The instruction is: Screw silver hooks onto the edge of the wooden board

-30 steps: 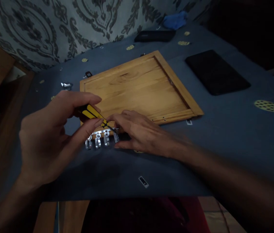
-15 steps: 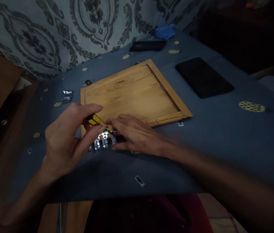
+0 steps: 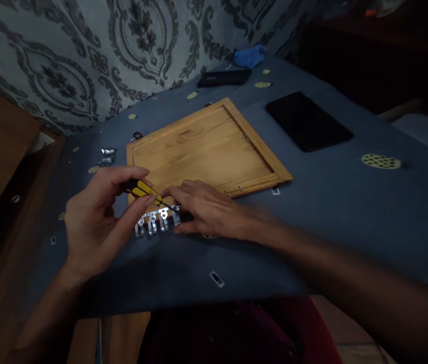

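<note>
My left hand (image 3: 98,222) is closed around the handle of a black and yellow screwdriver (image 3: 143,191). Its shaft slants down to the right, toward a row of shiny metal hooks (image 3: 164,215) along the near edge of a framed wooden board (image 3: 199,151). My right hand (image 3: 206,210) lies over that same edge, index finger close to the screwdriver shaft and thumb beside the rightmost hook, gripping around it. The fingers partly hide the exact spot where the screwdriver tip meets the hooks.
More shiny metal pieces (image 3: 108,156) lie left of the board on the blue tablecloth (image 3: 335,217). A black tablet-like slab (image 3: 307,120), a dark case (image 3: 224,78) and a blue cloth (image 3: 250,56) are farther back. Patterned wallpaper (image 3: 85,60) rises behind the table.
The camera view has shifted slightly. The screwdriver handle leans a little lower and left with my left hand, uncovering more of the hooks. My right hand stays at the rightmost hook.
</note>
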Demonstrator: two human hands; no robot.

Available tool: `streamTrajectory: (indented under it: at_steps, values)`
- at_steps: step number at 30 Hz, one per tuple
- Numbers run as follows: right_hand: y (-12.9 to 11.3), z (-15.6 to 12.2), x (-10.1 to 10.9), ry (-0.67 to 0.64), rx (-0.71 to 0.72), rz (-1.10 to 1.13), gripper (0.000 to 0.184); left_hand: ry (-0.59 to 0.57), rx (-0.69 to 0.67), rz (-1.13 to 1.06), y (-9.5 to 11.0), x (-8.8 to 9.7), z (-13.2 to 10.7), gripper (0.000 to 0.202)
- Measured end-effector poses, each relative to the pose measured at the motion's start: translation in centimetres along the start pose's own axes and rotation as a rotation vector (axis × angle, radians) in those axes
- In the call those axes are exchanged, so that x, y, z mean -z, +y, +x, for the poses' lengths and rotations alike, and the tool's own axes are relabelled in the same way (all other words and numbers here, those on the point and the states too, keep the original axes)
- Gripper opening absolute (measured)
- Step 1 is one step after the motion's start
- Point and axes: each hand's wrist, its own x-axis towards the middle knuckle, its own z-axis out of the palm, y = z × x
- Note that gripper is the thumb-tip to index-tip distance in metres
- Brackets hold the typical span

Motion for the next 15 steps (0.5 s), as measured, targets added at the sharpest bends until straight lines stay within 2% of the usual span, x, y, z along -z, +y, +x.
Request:
streamTrajectory:
  at_steps: [4, 9, 15]
  values:
    - [-0.03, 0.10, 0.08, -0.007, 0.000, 0.004, 0.055, -0.016, 0.008, -0.053, -0.39, 0.07, 0.04, 0.038]
    - [0.15, 0.06, -0.11, 0.014, 0.012, -0.008, 0.052, 0.080, -0.038, -0.190, -0.50, 0.00, 0.39, 0.048]
    - [0.19, -0.01, -0.20, -0.002, 0.002, -0.010, 0.056, 0.057, 0.004, -0.033, 0.06, 0.40, 0.50, 0.040]
